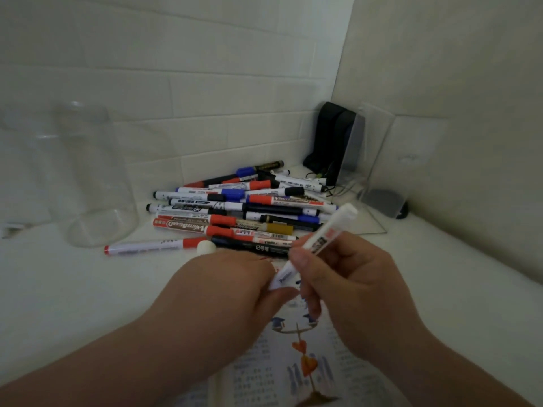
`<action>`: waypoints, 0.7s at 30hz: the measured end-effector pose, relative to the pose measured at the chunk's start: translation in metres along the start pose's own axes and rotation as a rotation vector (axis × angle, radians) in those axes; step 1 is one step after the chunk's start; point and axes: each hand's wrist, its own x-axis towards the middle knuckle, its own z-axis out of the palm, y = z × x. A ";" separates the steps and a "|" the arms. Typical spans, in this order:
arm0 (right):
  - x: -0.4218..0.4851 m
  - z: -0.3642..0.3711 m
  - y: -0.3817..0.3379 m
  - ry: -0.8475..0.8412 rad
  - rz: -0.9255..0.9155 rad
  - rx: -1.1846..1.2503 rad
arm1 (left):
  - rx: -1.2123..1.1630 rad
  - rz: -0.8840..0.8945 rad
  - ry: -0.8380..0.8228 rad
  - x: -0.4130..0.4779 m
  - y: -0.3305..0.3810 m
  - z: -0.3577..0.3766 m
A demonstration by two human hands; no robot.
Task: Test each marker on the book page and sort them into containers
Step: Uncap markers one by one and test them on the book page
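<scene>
Marker (323, 239) — right hand (352, 283) grips barrel, left hand (223, 289) pinches lower end; marker pile (235, 207) behind.

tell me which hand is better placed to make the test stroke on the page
Right. The right hand has its grip round the white marker, which is tilted above the book page. The left hand only pinches the marker's lower end.

White tiled wall (205, 83), plain side wall (455, 69), white tabletop (73, 289), dim light.
</scene>
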 end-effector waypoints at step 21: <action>0.042 -0.073 0.004 0.470 -0.164 -0.157 | -0.874 -0.178 0.099 0.209 0.045 -0.026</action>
